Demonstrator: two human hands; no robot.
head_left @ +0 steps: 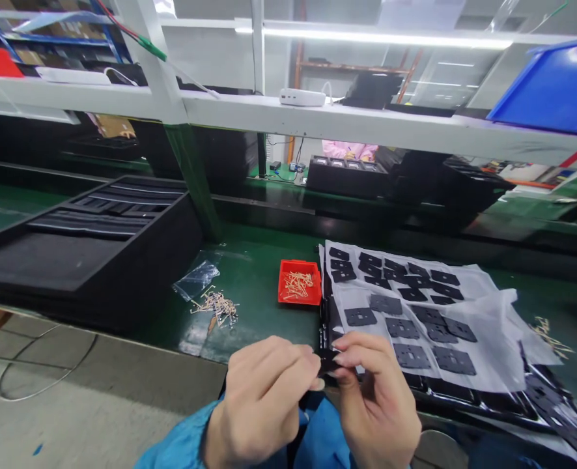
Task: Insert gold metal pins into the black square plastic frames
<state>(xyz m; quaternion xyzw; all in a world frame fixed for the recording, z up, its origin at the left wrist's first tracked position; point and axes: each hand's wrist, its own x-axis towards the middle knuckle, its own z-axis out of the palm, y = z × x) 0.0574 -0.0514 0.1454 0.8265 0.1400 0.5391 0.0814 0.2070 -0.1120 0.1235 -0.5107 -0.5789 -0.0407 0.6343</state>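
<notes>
Between my two hands, close to the bench's front edge, is a small flat black plate (326, 360), mostly covered by fingers. My left hand (269, 394) is closed at the plate's left side, its fingertips pressed together; whether it also pinches a small part is hidden. The thumb and fingers of my right hand (374, 391) pinch the plate's right end. Just beyond, similar black plates (400, 327) with small holes lie on white sheets (493, 352) over a black tray (478, 400). A red bin (299, 300) holds many thin, pale-tipped pieces (298, 284).
More thin pieces (217, 307) lie loose beside a clear plastic bag (198, 279) on the green bench (254, 251). At left stands a large black foam box (137, 280). A white shelf beam (366, 124) crosses above. A person in pink (350, 150) sits beyond.
</notes>
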